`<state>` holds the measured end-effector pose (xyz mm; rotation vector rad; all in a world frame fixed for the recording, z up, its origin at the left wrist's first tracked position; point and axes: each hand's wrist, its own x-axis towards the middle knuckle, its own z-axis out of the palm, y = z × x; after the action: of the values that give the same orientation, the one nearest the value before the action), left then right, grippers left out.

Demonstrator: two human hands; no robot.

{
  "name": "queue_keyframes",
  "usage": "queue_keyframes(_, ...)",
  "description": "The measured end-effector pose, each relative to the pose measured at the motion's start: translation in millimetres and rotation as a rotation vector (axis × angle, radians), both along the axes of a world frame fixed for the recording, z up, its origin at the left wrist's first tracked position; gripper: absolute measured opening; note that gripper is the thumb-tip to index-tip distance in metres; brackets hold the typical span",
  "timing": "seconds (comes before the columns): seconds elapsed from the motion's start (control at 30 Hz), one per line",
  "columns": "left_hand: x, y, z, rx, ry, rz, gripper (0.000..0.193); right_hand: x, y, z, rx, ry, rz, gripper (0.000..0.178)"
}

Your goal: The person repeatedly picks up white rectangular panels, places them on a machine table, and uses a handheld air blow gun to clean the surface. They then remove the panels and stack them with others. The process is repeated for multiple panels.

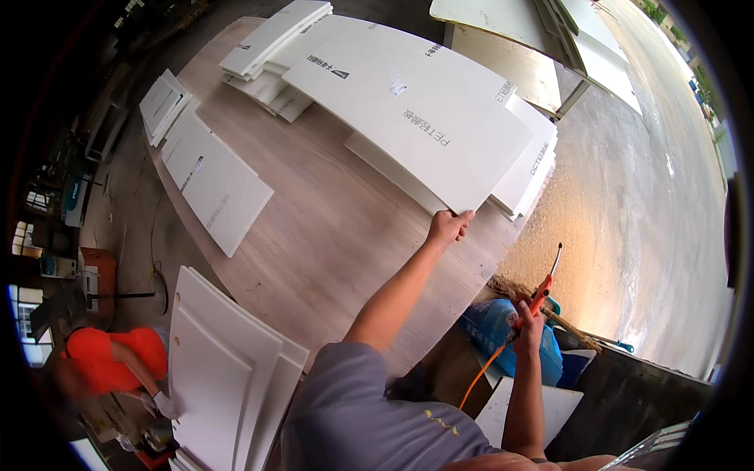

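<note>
My left hand point(449, 228) reaches forward and grips the near corner of a large white board point(440, 110), thumb on top and fingers curled at its edge. This board lies over other white panels point(525, 169) on a wide wood-toned table point(314, 196). Off the table's right side, my right hand point(531, 326) is closed round an orange-red air blow gun point(541, 293), whose thin dark nozzle points up and away. An orange hose point(481, 375) runs down from the gun toward my body.
Smaller white panels point(216, 180) lie at the table's left. A stack of white boards point(224, 369) stands near a person in an orange shirt point(118, 357). A blue sack point(503, 330) sits below my right hand. Sawdust covers the floor point(573, 204) to the right.
</note>
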<state>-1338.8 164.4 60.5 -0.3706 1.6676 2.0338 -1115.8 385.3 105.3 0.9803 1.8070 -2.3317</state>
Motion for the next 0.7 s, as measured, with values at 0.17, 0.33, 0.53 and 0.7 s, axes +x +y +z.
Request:
queue_keyframes(0.17, 177, 16, -25, 0.070, -0.037, -0.401, 0.030, -54, 21, -6, -0.056, 0.016, -0.169, 0.056)
queue_keyframes(0.33, 215, -37, -53, 0.360, -0.185, -0.193, 0.043, 57, 54, -30, 0.042, -0.211, -0.215, 0.018)
queue_keyframes(0.53, 89, -139, -40, 0.552, -0.066, 0.356, 0.053, 223, 27, 39, -0.033, -0.215, -0.428, 0.027)
queue_keyframes(0.7, 139, -43, 23, 0.669, -0.033, -0.029, 0.068, 348, 10, 96, -0.090, 0.006, -0.768, 0.046)
